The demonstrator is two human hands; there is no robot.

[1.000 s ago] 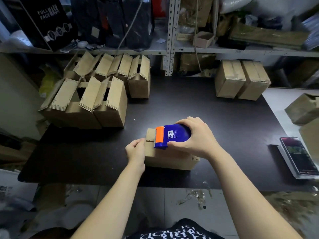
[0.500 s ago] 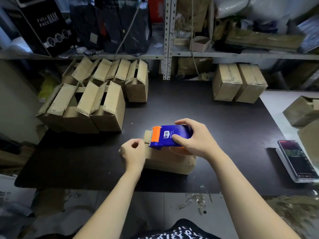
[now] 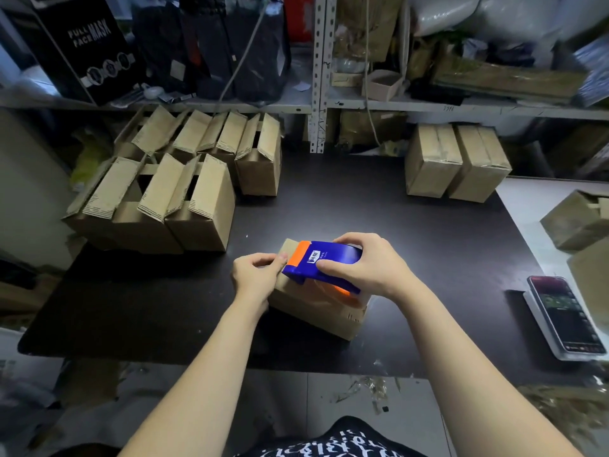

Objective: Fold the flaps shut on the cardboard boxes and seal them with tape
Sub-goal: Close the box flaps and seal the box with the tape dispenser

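head view, done: two closed boxes (image 3: 456,163) sit side by side at the far right of the desk (image 3: 412,225), flaps down. I'd call those finished, though the tape on them is too faint to make out.
head view, in progress: the small cardboard box (image 3: 316,313) lies near the front middle of the desk with its flaps flat and a blue and orange tape dispenser (image 3: 324,260) on top. Looks like mid-seal to me.
head view, left to do: a whole bunch of open boxes (image 3: 164,199) at the far left, flaps sticking up. So most of the job is ahead, I reckon.
left hand (image 3: 255,275): fingers curled on the box's left end, right at the dispenser's orange nose. Can't tell if it's pinching tape too.
right hand (image 3: 369,268): wrapped over the dispenser, thumb on the near side, fingers over the far side.
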